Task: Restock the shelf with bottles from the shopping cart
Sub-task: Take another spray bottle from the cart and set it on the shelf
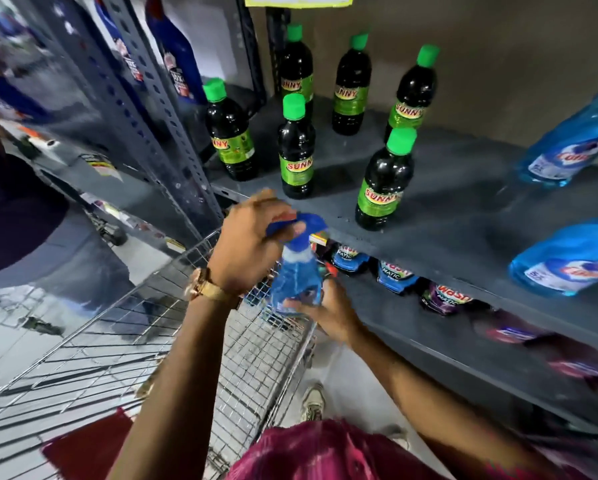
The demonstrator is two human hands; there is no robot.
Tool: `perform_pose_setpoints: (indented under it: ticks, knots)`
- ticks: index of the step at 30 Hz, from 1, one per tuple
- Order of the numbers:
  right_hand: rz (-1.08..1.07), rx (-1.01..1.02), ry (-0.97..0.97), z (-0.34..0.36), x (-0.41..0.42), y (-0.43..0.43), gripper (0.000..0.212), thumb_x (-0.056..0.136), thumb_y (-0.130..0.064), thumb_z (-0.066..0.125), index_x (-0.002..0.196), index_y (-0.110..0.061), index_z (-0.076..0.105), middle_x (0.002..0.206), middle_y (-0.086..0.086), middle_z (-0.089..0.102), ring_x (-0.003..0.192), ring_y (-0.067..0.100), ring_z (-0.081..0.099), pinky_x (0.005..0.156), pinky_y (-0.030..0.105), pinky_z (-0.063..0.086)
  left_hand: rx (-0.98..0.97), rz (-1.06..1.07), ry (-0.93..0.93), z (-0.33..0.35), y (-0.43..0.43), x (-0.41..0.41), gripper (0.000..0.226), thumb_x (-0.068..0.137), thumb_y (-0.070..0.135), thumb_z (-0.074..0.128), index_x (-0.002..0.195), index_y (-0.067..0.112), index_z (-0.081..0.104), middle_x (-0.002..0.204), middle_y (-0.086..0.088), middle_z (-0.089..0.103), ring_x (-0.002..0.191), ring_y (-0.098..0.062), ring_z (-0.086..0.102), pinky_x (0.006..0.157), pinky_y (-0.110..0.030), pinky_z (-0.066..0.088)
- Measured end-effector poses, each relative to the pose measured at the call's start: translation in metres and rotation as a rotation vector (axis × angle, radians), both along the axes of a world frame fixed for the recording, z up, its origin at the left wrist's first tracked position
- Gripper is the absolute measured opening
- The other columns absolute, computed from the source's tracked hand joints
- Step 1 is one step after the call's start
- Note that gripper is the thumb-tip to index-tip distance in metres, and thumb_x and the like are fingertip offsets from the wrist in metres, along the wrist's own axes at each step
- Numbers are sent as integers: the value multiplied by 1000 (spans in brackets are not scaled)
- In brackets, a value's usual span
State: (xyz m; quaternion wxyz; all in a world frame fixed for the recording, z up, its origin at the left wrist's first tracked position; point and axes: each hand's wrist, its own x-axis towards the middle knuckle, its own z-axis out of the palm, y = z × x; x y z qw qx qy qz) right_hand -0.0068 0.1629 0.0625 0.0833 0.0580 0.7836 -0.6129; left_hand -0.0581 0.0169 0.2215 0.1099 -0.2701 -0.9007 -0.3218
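I hold a blue spray bottle (295, 275) upright with both hands, just in front of the grey shelf's (463, 223) front edge and above the wire shopping cart (173, 344). My left hand (252, 240), with a gold watch on its wrist, grips the blue trigger head at the top. My right hand (328, 311) holds the bottle's lower body from beneath. On the shelf stand several dark bottles with green caps and SUNNY labels (384, 181). Two blue spray bottles (567, 150) of the same kind stand at the shelf's right end.
A perforated grey upright post (159, 112) bounds the shelf on the left, with blue bottles (176, 53) beyond it. The lower shelf holds dark pouches and bottles (394, 275). Another person in dark clothes (17, 209) stands at the left beside the cart. A dark red item (89, 448) lies in the cart.
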Motion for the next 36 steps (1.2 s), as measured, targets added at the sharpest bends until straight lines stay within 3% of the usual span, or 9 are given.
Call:
perform_pose_setpoints:
  ticks: [3,6,10,13,17,22,27,31,36]
  knots:
    - [-90,-80,106,33,15,32,33,61,-20,83,89,-28,69,80,-23,75,78,-6,69,72,12,52,366,-110,-101,35,43,17,16,82,31,67,93,19,71,81,20,62,80,-7,59,72,-22,46]
    - [-184,-183,194,59,43,74,43,68,2,79,105,-12,63,88,-19,75,87,-1,69,76,13,53,601,-337,-384,36,88,34,37,80,27,69,116,22,59,109,13,66,105,-12,64,90,-26,51]
    - [-332,-144,232,81,93,138,49,66,-4,73,112,-5,56,92,-22,74,90,-12,65,76,5,48,317,-703,-836,0,133,51,61,84,14,68,134,31,38,134,26,52,127,3,47,103,-16,42]
    - [-428,-99,238,99,129,194,53,68,-12,75,115,-18,52,102,-22,73,99,-6,65,82,8,48,67,-722,-673,-25,186,67,57,80,20,70,128,33,42,132,8,57,121,-2,53,106,-32,43]
    - [-490,28,272,119,167,274,59,74,-9,78,124,-5,47,124,13,63,116,22,61,98,33,51,65,-677,-497,-33,282,96,63,79,9,69,135,21,42,136,0,57,126,-15,53,109,-33,40]
    - [-563,45,311,134,184,361,58,75,-3,73,124,-14,46,121,12,60,110,10,61,95,26,51,107,-686,-423,-31,381,113,56,85,4,62,136,8,40,138,-11,54,129,-26,49,109,-42,39]
    - [-598,71,297,126,170,417,48,82,4,69,117,-20,48,114,4,64,106,13,61,89,22,52,97,-599,-341,-34,440,109,53,86,6,61,135,9,42,137,-9,56,128,-25,51,108,-35,37]
    - [-579,78,284,116,154,435,52,80,-5,74,123,-14,45,122,15,62,109,21,61,103,45,48,160,-578,-352,-41,447,105,50,87,4,59,134,12,43,131,-7,60,124,-22,55,107,-39,40]
    - [-603,85,257,86,157,443,58,77,-12,78,127,-10,48,125,16,62,117,29,60,104,51,45,175,-549,-342,-58,446,104,52,91,11,58,139,13,38,138,-6,55,128,-22,51,107,-25,33]
